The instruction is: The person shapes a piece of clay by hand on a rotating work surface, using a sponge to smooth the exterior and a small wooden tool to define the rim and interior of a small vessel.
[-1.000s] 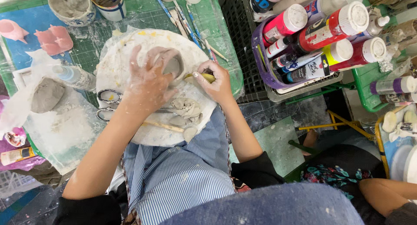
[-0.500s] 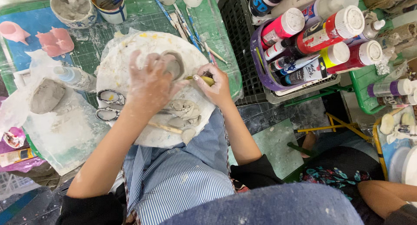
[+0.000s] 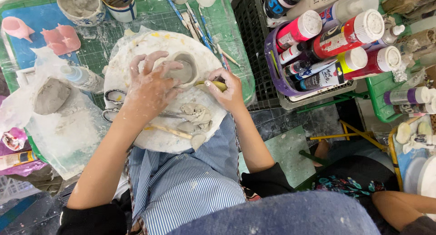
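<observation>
A small grey clay cup (image 3: pixel 182 69) stands on a round white board (image 3: pixel 136 51) covered in clay smears. My left hand (image 3: pixel 150 86) wraps around the cup's near left side, fingers spread on the clay. My right hand (image 3: pixel 227 90) grips a yellow-green tool (image 3: pixel 210 84) with its tip against the cup's right wall. Loose clay scraps (image 3: pixel 194 117) lie on the board in front of the cup. A wooden stick (image 3: pixel 169 131) and scissors (image 3: pixel 112 104) lie partly under my left forearm.
A clay lump (image 3: pixel 51 95) rests on plastic sheet at left, near a spray bottle (image 3: pixel 83 77). Pots (image 3: pixel 81 5) and brushes (image 3: pixel 190 17) sit at the back. A purple basket (image 3: pixel 277 78) of paint bottles stands right. Another person's leg (image 3: pixel 399 207) shows at lower right.
My left hand has shifted down and left off the cup's top, uncovering its opening. My right hand stays at the cup's right side with the tool.
</observation>
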